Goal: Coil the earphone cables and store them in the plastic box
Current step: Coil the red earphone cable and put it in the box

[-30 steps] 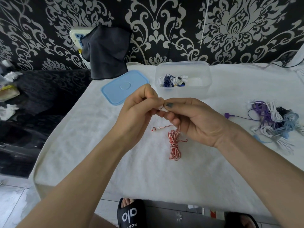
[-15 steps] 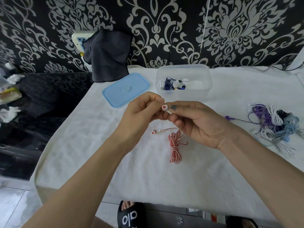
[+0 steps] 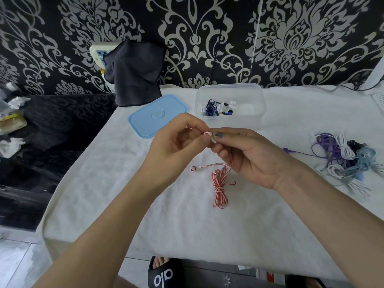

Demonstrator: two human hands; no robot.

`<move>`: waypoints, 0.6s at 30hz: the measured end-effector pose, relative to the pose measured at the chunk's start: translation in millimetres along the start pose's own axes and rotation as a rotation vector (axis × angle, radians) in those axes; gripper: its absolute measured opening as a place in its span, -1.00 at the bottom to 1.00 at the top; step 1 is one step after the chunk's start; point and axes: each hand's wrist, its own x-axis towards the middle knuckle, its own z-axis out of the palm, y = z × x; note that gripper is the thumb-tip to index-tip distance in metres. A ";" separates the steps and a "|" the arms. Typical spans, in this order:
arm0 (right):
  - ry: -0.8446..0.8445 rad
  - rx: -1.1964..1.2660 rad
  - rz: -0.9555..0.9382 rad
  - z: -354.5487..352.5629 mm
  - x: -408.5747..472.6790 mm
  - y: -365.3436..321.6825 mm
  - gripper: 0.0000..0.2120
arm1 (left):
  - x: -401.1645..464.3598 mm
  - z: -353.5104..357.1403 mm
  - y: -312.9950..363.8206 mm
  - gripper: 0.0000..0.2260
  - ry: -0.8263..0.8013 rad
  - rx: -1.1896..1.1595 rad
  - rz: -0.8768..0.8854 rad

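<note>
One second back, the red-and-white earbud (image 3: 207, 134) sits buried between the fingertips of the left hand (image 3: 174, 146) and the right hand (image 3: 249, 154), showing only a sliver of white. Now its round face with the red centre is turned up and shows plainly, pinched where the two hands meet, on the near side of the plastic box (image 3: 230, 100). The left hand's fingers have opened a little, so a gap shows under its curled forefinger. Below the hands, the coiled bundle of red cable (image 3: 220, 188) hangs in much the same shape, its loose tail now curling out to the right.
</note>
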 end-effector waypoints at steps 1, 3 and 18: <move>-0.005 0.010 0.003 -0.4 -0.3 0.0 -0.77 | -0.1 -0.3 0.9 -0.98 -0.003 0.004 0.001; -0.017 0.036 0.011 -1.1 -0.7 -0.1 -0.79 | 0.5 -0.8 2.0 -0.97 -0.004 0.015 0.010; 0.016 0.053 0.055 -5.0 4.1 3.7 -0.79 | 2.6 -7.1 -6.2 -0.84 -0.061 0.046 0.029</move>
